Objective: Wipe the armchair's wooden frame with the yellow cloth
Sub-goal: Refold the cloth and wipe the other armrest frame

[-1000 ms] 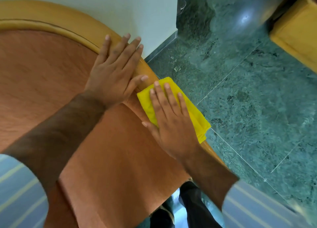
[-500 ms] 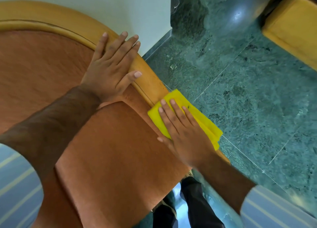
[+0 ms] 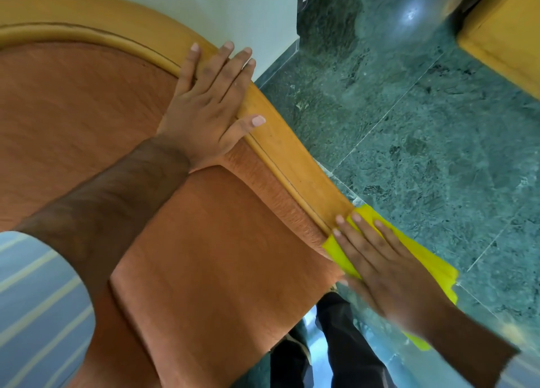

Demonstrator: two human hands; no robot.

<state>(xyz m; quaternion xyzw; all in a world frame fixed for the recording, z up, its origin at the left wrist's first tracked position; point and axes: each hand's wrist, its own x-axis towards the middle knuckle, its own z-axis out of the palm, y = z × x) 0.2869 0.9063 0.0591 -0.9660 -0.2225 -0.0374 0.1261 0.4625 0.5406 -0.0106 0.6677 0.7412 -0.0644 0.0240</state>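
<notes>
Readable text: no brand, label or writing can be made out on any surface.
Sleeve (image 3: 38,308): woven fabric, pale blue with thin cream stripes; lower left of the wooden frame, covering the left upper arm.
Upholstery (image 3: 87,118): rust-orange cloth with a fine, short-napped texture; fills the area inside the wooden frame. A padded seat cushion (image 3: 222,270) in the same cloth lies below it, with a rounded corner.
Wooden frame (image 3: 280,151): smooth, honey-coloured wood with a satin finish; a broad curved band with a raised bead along its inner edge, arching over the upholstery and running down toward the lower right.
Left hand (image 3: 209,110): flat and open, fingers extended and close together, palm down across the wooden frame and the edge of the upholstery; thumb lying on the wood. It grips nothing.
Wall (image 3: 233,10): plain, matt, pale surface directly behind the wooden frame.
Right hand (image 3: 388,273): flat, fingers spread slightly, pressing down on the yellow cloth; not closed around it. Slightly motion-blurred.
Yellow cloth (image 3: 423,256): thin, bright yellow, folded into a flat pad; at the lower end of the wooden frame, under the right hand, its far edge overhanging beyond the wood.
Floor (image 3: 438,153): polished green marble tiles, mottled, glossy, with thin pale joints; right of the wooden frame.
Wooden furniture (image 3: 505,36): boxy, same honey tone; far upper right of the wooden frame, only partly in view.
</notes>
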